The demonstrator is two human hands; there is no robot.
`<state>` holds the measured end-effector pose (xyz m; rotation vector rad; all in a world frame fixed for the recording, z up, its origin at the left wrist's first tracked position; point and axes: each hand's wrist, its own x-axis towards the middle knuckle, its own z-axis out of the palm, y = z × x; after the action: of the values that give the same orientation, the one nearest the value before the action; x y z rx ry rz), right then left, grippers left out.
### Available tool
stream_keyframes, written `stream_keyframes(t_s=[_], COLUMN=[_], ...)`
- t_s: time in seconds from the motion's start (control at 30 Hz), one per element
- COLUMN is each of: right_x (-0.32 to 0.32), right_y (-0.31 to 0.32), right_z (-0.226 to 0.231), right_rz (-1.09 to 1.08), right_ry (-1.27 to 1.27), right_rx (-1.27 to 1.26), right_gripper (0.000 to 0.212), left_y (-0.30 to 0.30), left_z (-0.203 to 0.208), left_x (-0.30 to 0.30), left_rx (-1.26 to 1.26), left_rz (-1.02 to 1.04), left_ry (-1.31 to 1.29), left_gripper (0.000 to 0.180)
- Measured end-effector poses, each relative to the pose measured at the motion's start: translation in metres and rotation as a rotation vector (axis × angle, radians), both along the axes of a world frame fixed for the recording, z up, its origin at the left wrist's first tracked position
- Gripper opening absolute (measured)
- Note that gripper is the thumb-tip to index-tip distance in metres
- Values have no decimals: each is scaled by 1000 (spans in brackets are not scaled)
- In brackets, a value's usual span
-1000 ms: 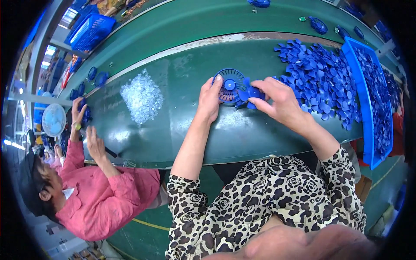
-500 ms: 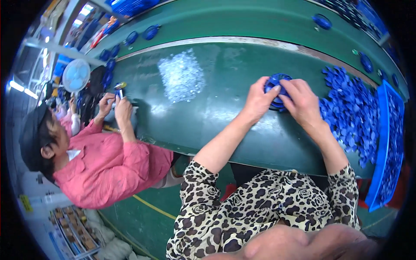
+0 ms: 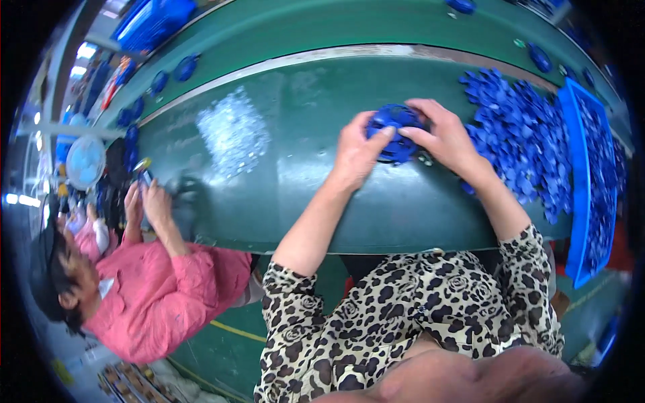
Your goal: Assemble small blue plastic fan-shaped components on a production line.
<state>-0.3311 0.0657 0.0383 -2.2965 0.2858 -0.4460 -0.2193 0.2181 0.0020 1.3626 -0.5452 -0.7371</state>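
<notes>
A round blue plastic part with a slotted, ring-like rim, like a small fan cage [image 3: 398,153], is held between my two hands just over the green table. My left hand [image 3: 357,149] grips its left side, thumb on the top face. On the right side, my right hand [image 3: 449,138] curls its fingers around the far rim, its thumb pressing near the middle. A small shiny bit shows below the right palm, too small to name. To the right of my right hand lies a heap of blue petal-shaped plastic pieces [image 3: 527,144].
Small clear pieces [image 3: 235,134] lie in a patch left of my hands. A blue tray [image 3: 576,201] of blue pieces stands at the right edge. Beyond the ledge, a green belt [image 3: 322,33] carries blue round parts. A co-worker in a pink shirt [image 3: 161,299] works at the left.
The view has turned, so the scene sits farther left. My right hand has shifted its hold toward the part's far right rim, leaving more of the blue face showing.
</notes>
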Motion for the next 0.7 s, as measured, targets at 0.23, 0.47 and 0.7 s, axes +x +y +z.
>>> stream_keyframes(t_s=[0.23,0.47,0.7], right_x=[-9,2,14], right_y=[9,-8,-27], right_z=[8,-8,-14], right_rz=[-52,111,60], right_ry=[-190,162,277], right_rx=[-326,201,371], right_gripper=[45,39,35], left_y=[-4,5,-7], left_z=[4,0,0], left_x=[-3,-2,-4], left_rx=[-36,87,40], left_rz=[-4,-24,67], left_ry=[55,-344,-210], left_gripper=[37,32,40])
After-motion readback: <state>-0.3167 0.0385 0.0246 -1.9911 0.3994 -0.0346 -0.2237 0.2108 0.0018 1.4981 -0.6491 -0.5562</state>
